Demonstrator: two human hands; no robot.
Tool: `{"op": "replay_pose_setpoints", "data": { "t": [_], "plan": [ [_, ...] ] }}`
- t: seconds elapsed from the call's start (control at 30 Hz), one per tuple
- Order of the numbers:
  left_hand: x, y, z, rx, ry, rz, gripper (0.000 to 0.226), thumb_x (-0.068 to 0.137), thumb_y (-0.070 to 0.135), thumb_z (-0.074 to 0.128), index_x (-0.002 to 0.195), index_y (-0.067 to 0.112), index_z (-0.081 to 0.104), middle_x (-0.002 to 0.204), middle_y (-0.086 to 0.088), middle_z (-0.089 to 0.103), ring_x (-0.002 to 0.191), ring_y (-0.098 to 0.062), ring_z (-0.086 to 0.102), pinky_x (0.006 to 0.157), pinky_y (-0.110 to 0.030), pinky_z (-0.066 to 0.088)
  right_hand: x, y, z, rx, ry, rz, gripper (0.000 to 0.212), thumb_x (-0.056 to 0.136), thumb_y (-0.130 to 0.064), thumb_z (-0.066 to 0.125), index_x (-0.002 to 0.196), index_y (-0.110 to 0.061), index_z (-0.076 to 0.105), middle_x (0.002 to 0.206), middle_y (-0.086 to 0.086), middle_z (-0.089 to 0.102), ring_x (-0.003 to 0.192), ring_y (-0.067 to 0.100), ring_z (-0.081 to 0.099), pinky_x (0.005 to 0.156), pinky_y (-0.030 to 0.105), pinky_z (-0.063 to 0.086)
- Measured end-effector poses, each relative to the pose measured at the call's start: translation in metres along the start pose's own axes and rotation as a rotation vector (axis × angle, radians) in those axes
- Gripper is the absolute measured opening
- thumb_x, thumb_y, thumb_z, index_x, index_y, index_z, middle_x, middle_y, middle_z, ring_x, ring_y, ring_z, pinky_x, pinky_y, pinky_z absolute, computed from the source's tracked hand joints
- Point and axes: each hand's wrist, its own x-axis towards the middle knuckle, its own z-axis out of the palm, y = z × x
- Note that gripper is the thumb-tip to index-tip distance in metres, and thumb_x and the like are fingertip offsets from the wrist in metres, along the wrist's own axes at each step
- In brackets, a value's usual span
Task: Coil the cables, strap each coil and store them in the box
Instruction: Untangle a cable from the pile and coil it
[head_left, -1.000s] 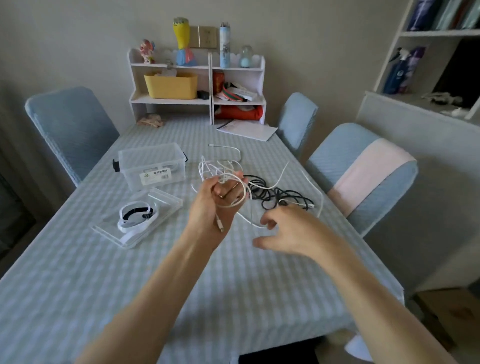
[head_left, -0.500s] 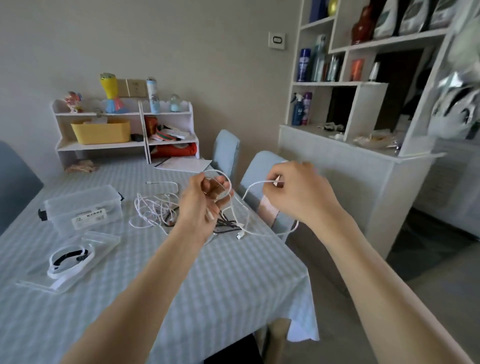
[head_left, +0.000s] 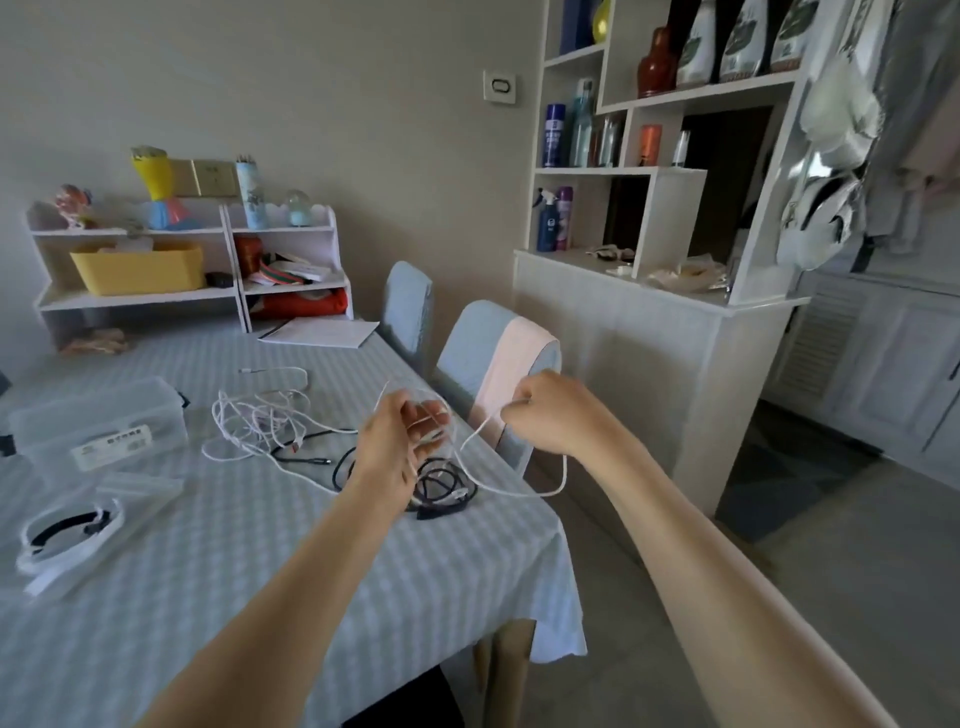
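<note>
My left hand (head_left: 397, 447) holds a small coil of white cable (head_left: 519, 491) above the table's right edge, loops round its fingers. My right hand (head_left: 548, 413) pinches the same cable a little to the right, and a slack loop hangs between the hands. A loose tangle of white cable (head_left: 260, 426) and a black cable (head_left: 441, 491) lie on the checked tablecloth (head_left: 208, 571). The clear plastic box (head_left: 98, 426) stands at the left. Its lid (head_left: 104, 519) lies in front with a strapped black and white coil (head_left: 67, 530) on it.
Two blue-covered chairs (head_left: 467, 353) stand at the table's right side, one with a pink towel. A white desk shelf (head_left: 182, 265) with a yellow bin sits at the table's far end beside papers (head_left: 322, 332). A white cabinet (head_left: 649, 332) stands to the right.
My view has swung right. Both hands rose from the table with the white cable; my right hand took hold of it and drew it rightward, then lowered slightly, adding a loop at my left hand.
</note>
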Motion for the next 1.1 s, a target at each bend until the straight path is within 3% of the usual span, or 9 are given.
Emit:
{"op": "replay_pose_setpoints", "data": {
  "t": [0.13, 0.27, 0.47, 0.57, 0.63, 0.7, 0.8, 0.97, 1.1],
  "plan": [
    [0.014, -0.023, -0.033, 0.231, 0.076, 0.077, 0.027, 0.098, 0.016, 0.046, 0.072, 0.008, 0.052, 0.08, -0.015, 0.071, 0.064, -0.021, 0.068, 0.072, -0.034, 0.051, 0.015, 0.01, 0.037, 0.035, -0.211, 0.0, 0.021, 0.093, -0.024, 0.04, 0.09, -0.014, 0.058, 0.104, 0.008, 0.057, 0.102, 0.03, 0.056, 0.078, 0.035, 0.042],
    [0.037, -0.035, -0.051, 0.508, 0.015, 0.158, 0.045, 0.096, 0.02, 0.046, 0.052, 0.015, 0.054, 0.063, -0.012, 0.068, 0.069, -0.032, 0.065, 0.071, -0.036, 0.049, 0.02, 0.021, 0.062, 0.273, -0.091, -0.085, 0.033, 0.092, -0.011, 0.04, 0.111, -0.019, 0.067, 0.117, -0.001, 0.058, 0.115, 0.019, 0.052, 0.088, 0.029, 0.038],
    [0.066, -0.053, -0.066, 0.582, 0.071, 0.18, 0.041, 0.1, 0.017, 0.046, 0.06, 0.009, 0.049, 0.048, 0.002, 0.055, 0.052, -0.02, 0.058, 0.055, -0.027, 0.042, 0.036, 0.028, 0.11, 1.23, -0.442, -0.298, 0.045, 0.071, -0.014, 0.044, 0.102, -0.006, 0.075, 0.122, 0.016, 0.068, 0.127, 0.028, 0.056, 0.11, 0.043, 0.037],
    [0.07, -0.058, -0.068, 0.638, 0.082, 0.237, 0.041, 0.101, 0.014, 0.045, 0.06, 0.006, 0.044, 0.047, 0.001, 0.05, 0.043, -0.008, 0.052, 0.048, -0.019, 0.04, 0.037, 0.03, 0.12, 1.645, -0.512, -0.312, 0.037, 0.073, -0.016, 0.04, 0.076, 0.002, 0.073, 0.081, 0.023, 0.07, 0.097, 0.042, 0.065, 0.101, 0.05, 0.044],
    [0.076, -0.062, -0.072, 0.656, 0.055, 0.27, 0.045, 0.102, 0.015, 0.044, 0.057, 0.006, 0.044, 0.049, -0.002, 0.052, 0.044, -0.009, 0.057, 0.056, -0.024, 0.046, 0.033, 0.028, 0.115, 1.744, -0.475, -0.259, 0.03, 0.075, -0.02, 0.036, 0.058, -0.006, 0.057, 0.051, 0.012, 0.049, 0.059, 0.03, 0.056, 0.075, 0.043, 0.052],
    [0.083, -0.067, -0.074, 0.762, 0.02, 0.323, 0.049, 0.102, 0.018, 0.045, 0.054, 0.011, 0.048, 0.047, 0.001, 0.057, 0.052, -0.016, 0.063, 0.064, -0.03, 0.048, 0.03, 0.028, 0.104, 1.755, -0.435, -0.155, 0.024, 0.075, -0.022, 0.033, 0.055, -0.011, 0.042, 0.044, 0.002, 0.028, 0.043, 0.017, 0.031, 0.047, 0.028, 0.036],
    [0.084, -0.068, -0.072, 0.98, 0.01, 0.446, 0.047, 0.102, 0.022, 0.043, 0.058, 0.01, 0.053, 0.051, 0.0, 0.061, 0.06, -0.022, 0.062, 0.066, -0.034, 0.047, 0.022, 0.031, 0.084, 1.558, -0.382, -0.061, 0.022, 0.077, -0.02, 0.032, 0.058, -0.012, 0.04, 0.042, -0.002, 0.021, 0.038, 0.01, 0.015, 0.043, 0.02, 0.009],
    [0.075, -0.07, -0.061, 1.311, 0.015, 0.842, 0.037, 0.094, 0.029, 0.037, 0.063, 0.01, 0.043, 0.055, -0.021, 0.056, 0.05, -0.041, 0.055, 0.049, -0.035, 0.034, -0.008, 0.039, 0.069, 0.889, -0.295, 0.164, 0.028, 0.089, -0.02, 0.039, 0.065, -0.012, 0.048, 0.044, 0.0, 0.027, 0.036, 0.013, 0.019, 0.042, 0.022, 0.014],
    [0.054, -0.079, -0.051, 1.465, -0.01, 0.897, 0.042, 0.095, 0.031, 0.037, 0.067, 0.004, 0.052, 0.057, -0.02, 0.058, 0.05, -0.041, 0.058, 0.047, -0.037, 0.043, -0.046, 0.055, 0.064, 0.703, -0.311, 0.247, 0.023, 0.087, -0.023, 0.044, 0.069, -0.013, 0.052, 0.048, -0.001, 0.032, 0.04, 0.013, 0.023, 0.043, 0.025, 0.017]
  ]
}}
